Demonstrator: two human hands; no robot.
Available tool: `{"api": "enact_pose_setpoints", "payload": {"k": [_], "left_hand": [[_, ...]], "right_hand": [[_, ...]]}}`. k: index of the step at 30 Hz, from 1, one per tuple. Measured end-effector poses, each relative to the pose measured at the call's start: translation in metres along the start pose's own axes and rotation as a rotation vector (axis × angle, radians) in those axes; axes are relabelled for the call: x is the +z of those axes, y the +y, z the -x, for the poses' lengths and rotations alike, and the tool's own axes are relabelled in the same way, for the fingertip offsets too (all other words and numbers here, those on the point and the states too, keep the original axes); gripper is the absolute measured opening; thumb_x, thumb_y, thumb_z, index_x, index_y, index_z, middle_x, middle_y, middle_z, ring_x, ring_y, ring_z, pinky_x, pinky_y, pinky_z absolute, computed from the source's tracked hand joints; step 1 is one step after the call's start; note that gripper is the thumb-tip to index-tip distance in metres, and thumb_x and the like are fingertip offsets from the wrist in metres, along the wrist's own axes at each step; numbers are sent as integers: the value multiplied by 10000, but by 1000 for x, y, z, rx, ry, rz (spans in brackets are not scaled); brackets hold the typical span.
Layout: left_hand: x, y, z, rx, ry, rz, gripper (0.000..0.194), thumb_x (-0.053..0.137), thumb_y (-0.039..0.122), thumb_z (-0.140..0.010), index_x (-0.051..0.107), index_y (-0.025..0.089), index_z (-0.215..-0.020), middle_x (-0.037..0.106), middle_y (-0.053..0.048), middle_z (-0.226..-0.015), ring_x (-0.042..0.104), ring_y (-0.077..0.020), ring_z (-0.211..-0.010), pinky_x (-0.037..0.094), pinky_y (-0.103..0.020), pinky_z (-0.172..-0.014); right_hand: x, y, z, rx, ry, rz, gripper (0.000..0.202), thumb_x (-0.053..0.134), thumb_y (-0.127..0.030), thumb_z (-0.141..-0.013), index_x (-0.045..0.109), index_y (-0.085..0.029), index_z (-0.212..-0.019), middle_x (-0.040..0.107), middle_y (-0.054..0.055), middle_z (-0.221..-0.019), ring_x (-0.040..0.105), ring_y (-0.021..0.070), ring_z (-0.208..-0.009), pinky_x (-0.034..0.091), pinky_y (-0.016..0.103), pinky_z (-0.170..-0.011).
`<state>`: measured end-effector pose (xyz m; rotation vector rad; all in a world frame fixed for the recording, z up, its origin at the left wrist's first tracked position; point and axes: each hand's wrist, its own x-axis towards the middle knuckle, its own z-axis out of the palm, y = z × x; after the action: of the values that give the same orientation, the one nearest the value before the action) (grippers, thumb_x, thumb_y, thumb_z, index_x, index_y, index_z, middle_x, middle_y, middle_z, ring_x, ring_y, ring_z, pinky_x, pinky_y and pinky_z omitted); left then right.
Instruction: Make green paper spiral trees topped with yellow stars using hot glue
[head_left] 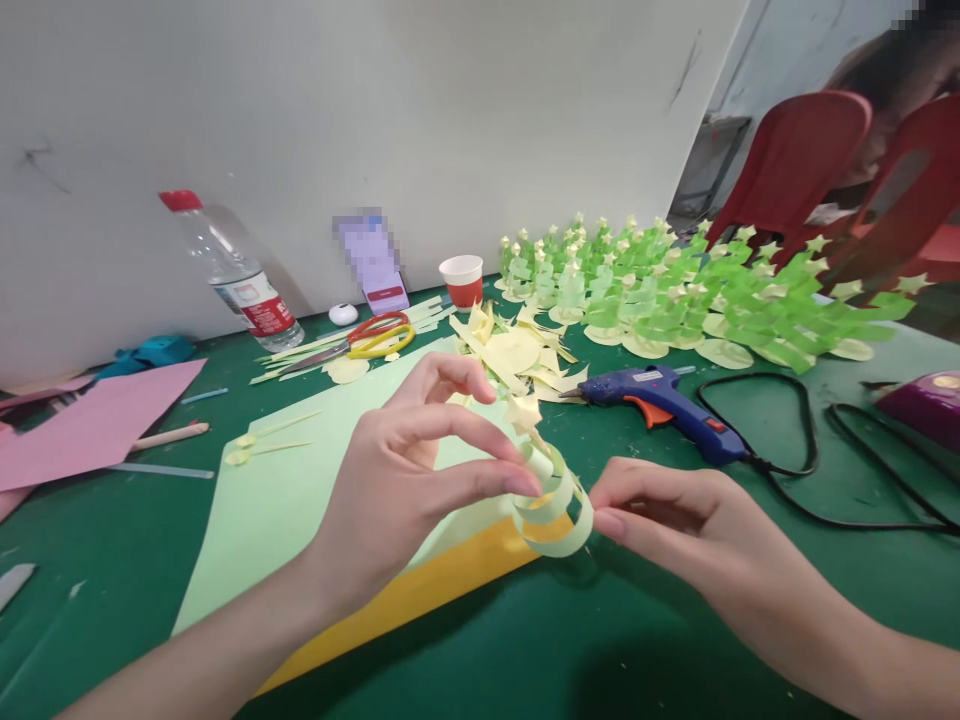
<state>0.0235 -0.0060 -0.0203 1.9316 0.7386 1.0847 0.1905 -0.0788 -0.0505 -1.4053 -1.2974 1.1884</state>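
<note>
A pale green paper spiral [561, 545] with a cream paper star [523, 413] at its top is held up in front of me, over the edge of the paper sheets. My left hand [427, 440] pinches its upper coils between thumb and fingers. At its right side my right hand [667, 515] grips the lower coil between thumb and forefinger. Behind it lies a pile of pale yellow paper scraps [514, 350]. A blue glue gun [660, 400] with an orange trigger rests just beyond my right hand. Light green sheets [277, 500] and a yellow sheet [405, 610] lie under my left forearm.
Many finished-looking star-topped spirals [637, 280] stand at the back right. Scissors [375, 335], paper strips [435, 315], a paper cup [463, 282], a phone [373, 260] and a bottle [240, 275] line the wall. Pink paper [105, 425] lies left; a black cord [817, 450] curls right. A person sits beyond.
</note>
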Motion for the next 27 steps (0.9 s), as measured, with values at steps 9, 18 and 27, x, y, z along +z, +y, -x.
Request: {"api": "enact_pose_setpoints", "payload": {"k": [9,18,27], "left_hand": [[0,1,0,-6,2,-8,182,735,147,-574,611,241,-480,406,18,-740,429,-114,-757,409,-224,-711],[-2,1,-1,-14,12,-50,152,727,191,-593,616,255,-510,379,24,-722,398,-118,-741,378,-248,-698],[-1,0,0,7,8,-76,160,702,170,-616,597,254,-530,385,21,-731,400,-123,-757,379,-251,-720]], "right_hand": [[1,8,3,-63,28,37,192,576,-340,-684,617,-186,-576,530,2,-584,471,95,-531,380,193,-465],[1,11,3,-96,28,-5,163,597,-303,-690,620,-187,-578,516,-9,-574,464,86,-530,373,185,-467],[1,10,4,-93,20,1,178,583,-311,-698,612,-184,-577,508,-7,-573,456,85,-520,372,187,-456]]}}
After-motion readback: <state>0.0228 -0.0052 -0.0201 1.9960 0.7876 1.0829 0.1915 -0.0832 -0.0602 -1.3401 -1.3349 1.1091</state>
